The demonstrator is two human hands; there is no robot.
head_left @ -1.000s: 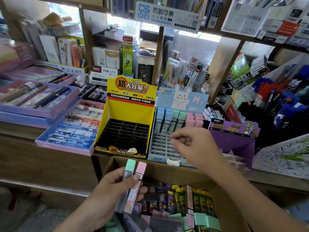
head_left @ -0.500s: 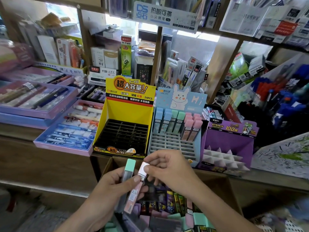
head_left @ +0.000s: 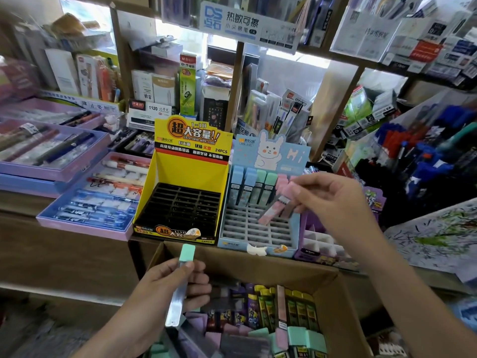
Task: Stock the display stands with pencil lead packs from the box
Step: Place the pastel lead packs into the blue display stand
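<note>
My right hand [head_left: 327, 200] pinches a pink-capped lead pack [head_left: 276, 208] tilted over the grid of the blue rabbit display stand [head_left: 258, 228]. That stand's back row holds blue, green and pink packs [head_left: 255, 187]. My left hand [head_left: 167, 288] holds one green-capped pack [head_left: 180, 282] above the cardboard box [head_left: 258, 262]. The box holds several packs in green, pink, purple and yellow [head_left: 284, 319]. Left of the blue stand is a yellow stand with a black grid [head_left: 180, 202]. At the right, a purple stand [head_left: 320, 244] is partly hidden behind my right arm.
Purple trays of pens [head_left: 95, 192] lie on the counter at the left. Shelves behind the stands are crowded with stationery boxes [head_left: 160, 91]. A rack of blue and red pens [head_left: 418, 151] slopes at the right. A scribbled test sheet [head_left: 436, 236] lies beside it.
My right hand took the pink pack out of my left hand and carried it up to the blue stand. My left hand now holds only the green pack.
</note>
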